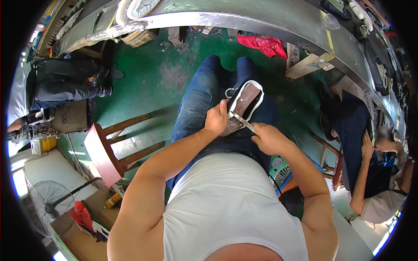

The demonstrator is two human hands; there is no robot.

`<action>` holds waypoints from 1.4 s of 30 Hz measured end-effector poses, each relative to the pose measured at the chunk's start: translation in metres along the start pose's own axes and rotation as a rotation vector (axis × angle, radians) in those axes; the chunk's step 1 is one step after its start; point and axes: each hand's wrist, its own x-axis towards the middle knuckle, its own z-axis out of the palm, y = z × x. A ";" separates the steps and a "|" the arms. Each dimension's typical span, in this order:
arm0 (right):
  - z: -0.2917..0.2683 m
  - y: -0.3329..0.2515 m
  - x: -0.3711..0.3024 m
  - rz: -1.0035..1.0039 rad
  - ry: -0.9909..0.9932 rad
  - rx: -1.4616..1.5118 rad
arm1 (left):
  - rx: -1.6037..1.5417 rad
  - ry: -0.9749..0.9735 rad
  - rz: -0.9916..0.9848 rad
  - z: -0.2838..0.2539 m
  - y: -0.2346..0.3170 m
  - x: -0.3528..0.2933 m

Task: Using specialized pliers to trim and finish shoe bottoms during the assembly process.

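An unfinished shoe [247, 101] lies bottom side up over my thighs. Its brown insole board shows inside a pale folded-over rim, and a white lace loop hangs at its left side. My left hand [217, 117] grips the shoe near the end closest to me, thumb along its edge. In my right hand [267, 138] is a slim silver metal tool that looks like a pair of pincers [244, 122]; its head touches the shoe's rim beside my left fingers. My right fingers cover the handles.
A metal-edged workbench [209, 19] curves across the far side. A wooden stool [104, 152] stands left, a standing fan [50, 200] lower left, a green fan [281, 169] by my right hip. Red cloth [265, 45] lies under the bench. Other people sit at right [383, 191] and left [65, 80].
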 end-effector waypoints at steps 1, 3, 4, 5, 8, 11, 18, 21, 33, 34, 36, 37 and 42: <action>-0.001 -0.003 -0.004 0.035 0.080 -0.082 | 0.078 -0.027 0.024 -0.002 0.001 -0.003; -0.001 -0.001 0.003 0.010 0.222 -0.161 | 0.059 -0.006 0.173 -0.001 -0.002 -0.001; -0.001 -0.001 0.006 -0.021 0.355 -0.247 | 0.034 0.024 0.314 -0.001 -0.003 -0.001; -0.008 -0.010 0.005 0.120 0.270 -0.243 | 0.151 -0.044 0.426 -0.006 -0.006 0.003; 0.018 0.021 -0.003 0.109 0.329 -0.125 | 0.319 -0.153 0.626 -0.012 0.009 0.000; 0.001 0.036 -0.003 0.079 0.177 0.010 | 0.412 -0.244 0.651 -0.017 0.011 0.005; -0.022 0.023 0.019 0.031 0.510 0.206 | 0.602 -0.480 0.511 -0.027 0.040 0.012; 0.000 0.041 0.030 0.083 0.384 -0.059 | 0.760 -0.709 0.313 -0.042 0.077 0.009; 0.019 0.018 0.013 0.043 0.208 -0.059 | 0.148 -0.523 0.069 -0.041 0.004 -0.015; 0.008 0.018 0.012 0.098 0.191 0.068 | 0.183 -0.601 0.029 -0.046 0.013 -0.013; 0.014 0.020 -0.001 0.157 0.165 0.206 | 0.249 -0.661 0.026 -0.060 0.035 -0.003; 0.024 0.028 -0.010 0.114 0.313 0.371 | 0.333 -0.678 0.028 -0.069 0.059 0.002; 0.088 0.066 -0.029 0.056 0.671 0.928 | 0.308 -0.346 0.377 -0.108 0.121 0.009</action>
